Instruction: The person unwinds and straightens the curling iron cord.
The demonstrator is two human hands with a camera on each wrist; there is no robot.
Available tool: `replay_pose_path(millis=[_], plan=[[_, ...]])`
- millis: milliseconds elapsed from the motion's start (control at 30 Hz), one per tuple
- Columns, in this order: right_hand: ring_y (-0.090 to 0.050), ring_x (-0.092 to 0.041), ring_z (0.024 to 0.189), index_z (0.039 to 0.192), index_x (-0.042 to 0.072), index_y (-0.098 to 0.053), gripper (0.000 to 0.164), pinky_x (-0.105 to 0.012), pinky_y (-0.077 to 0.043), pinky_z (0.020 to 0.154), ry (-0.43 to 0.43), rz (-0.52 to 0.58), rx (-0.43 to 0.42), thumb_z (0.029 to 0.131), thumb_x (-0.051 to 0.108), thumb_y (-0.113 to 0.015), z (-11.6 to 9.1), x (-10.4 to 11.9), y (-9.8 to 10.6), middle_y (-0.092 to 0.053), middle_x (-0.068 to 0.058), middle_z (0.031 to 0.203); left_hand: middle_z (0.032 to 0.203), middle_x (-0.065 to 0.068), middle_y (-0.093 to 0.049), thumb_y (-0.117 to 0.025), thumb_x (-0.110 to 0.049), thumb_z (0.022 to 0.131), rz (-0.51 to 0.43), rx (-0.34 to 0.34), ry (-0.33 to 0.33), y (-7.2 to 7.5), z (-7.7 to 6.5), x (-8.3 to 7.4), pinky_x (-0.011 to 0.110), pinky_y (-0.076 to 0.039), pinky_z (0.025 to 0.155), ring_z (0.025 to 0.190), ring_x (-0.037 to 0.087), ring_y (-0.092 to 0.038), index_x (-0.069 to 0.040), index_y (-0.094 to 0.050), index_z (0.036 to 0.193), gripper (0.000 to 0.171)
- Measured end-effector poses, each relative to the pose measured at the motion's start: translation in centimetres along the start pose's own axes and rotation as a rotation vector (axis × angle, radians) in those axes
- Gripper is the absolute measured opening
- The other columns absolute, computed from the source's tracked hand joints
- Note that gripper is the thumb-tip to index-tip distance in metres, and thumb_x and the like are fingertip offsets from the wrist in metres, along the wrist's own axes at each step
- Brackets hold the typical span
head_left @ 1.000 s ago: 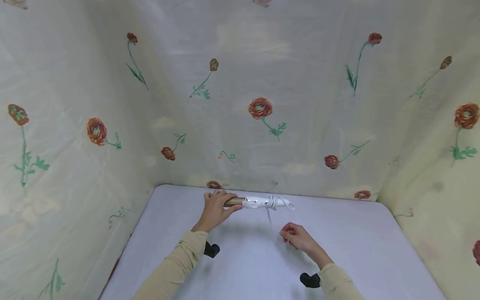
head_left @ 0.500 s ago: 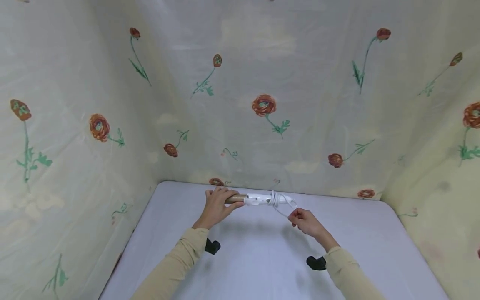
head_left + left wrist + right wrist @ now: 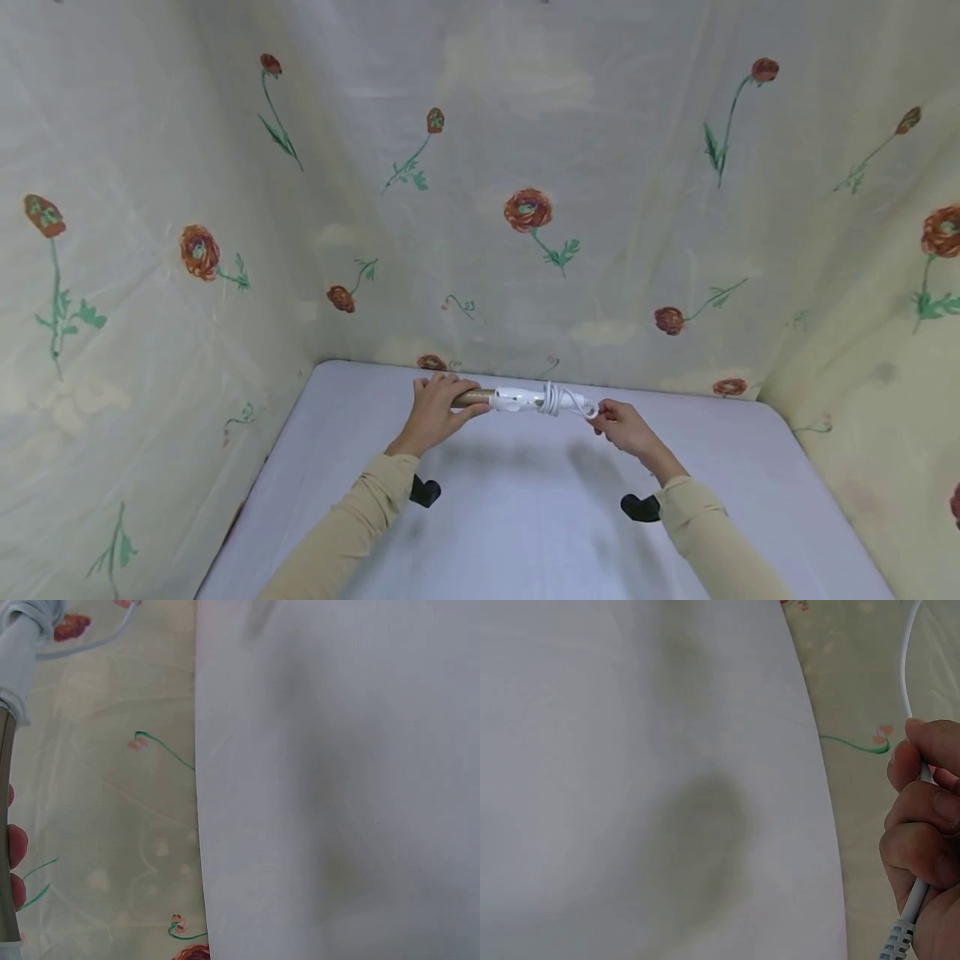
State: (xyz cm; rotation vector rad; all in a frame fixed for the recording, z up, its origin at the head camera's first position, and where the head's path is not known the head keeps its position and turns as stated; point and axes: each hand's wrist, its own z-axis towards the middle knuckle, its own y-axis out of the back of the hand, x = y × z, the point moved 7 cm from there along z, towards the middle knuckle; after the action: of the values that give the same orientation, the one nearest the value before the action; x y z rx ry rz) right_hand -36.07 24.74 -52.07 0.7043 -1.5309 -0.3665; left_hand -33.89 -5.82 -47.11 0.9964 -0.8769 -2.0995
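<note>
A hair styling iron with a white handle [image 3: 517, 399] and a brown barrel [image 3: 472, 398] is held level above the table's far part. My left hand [image 3: 435, 408] grips it by the barrel; its fingertips [image 3: 16, 847] show beside the barrel in the left wrist view. White cord [image 3: 551, 398] is wound in several turns round the handle. At the handle's right end, my right hand [image 3: 626, 429] pinches the cord; the right wrist view shows curled fingers round the cord [image 3: 906, 667] and a ribbed sleeve [image 3: 897, 941] below them. What lies beyond that sleeve is out of view.
A white-covered table [image 3: 517, 517] spreads under both hands. Flower-printed cloth [image 3: 465, 250] rises behind it and at both sides. Dark heart-like shapes [image 3: 425, 492] show beside each forearm.
My right hand has moved up and to the right, bringing the cord to the handle's right end. The left hand keeps its grip on the barrel. The head view has shifted slightly.
</note>
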Motion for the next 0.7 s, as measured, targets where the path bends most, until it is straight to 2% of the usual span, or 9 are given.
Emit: replay_pose_path(millis=[267,500,700], plan=[[-0.048,-0.014,0.073,0.107,-0.001,-0.055,0.02,-0.025,-0.038,0.058,-0.015,-0.002,-0.047,0.098,0.014,-0.047,0.2,0.2,1.1,-0.06,-0.01,0.086,0.099,-0.004,-0.068,-0.066,-0.054,0.08,0.01,0.02,0.002,-0.1,-0.2,-0.3,0.038,-0.022,0.078,0.094,0.016,-0.053,-0.022,-0.069,0.11,0.044],[-0.053,-0.02,0.085,0.107,0.001,-0.055,0.027,-0.027,-0.042,0.068,0.031,0.003,-0.113,0.099,0.026,-0.051,0.1,1.2,2.3,-0.06,-0.008,0.088,0.096,-0.003,-0.068,-0.068,-0.05,0.079,-0.013,0.02,0.0,-0.3,-0.3,-0.4,0.038,-0.022,0.077,0.091,0.016,-0.052,-0.021,-0.069,0.109,0.042],[-0.054,-0.023,0.085,0.104,0.001,-0.056,0.027,-0.029,-0.042,0.068,0.095,-0.034,-0.2,0.099,0.027,-0.051,-0.1,2.6,3.2,-0.061,-0.012,0.088,0.095,-0.004,-0.069,-0.068,-0.05,0.079,-0.018,0.006,-0.018,-0.4,-0.3,-0.4,0.038,-0.021,0.076,0.088,0.015,-0.051,-0.022,-0.07,0.108,0.041]])
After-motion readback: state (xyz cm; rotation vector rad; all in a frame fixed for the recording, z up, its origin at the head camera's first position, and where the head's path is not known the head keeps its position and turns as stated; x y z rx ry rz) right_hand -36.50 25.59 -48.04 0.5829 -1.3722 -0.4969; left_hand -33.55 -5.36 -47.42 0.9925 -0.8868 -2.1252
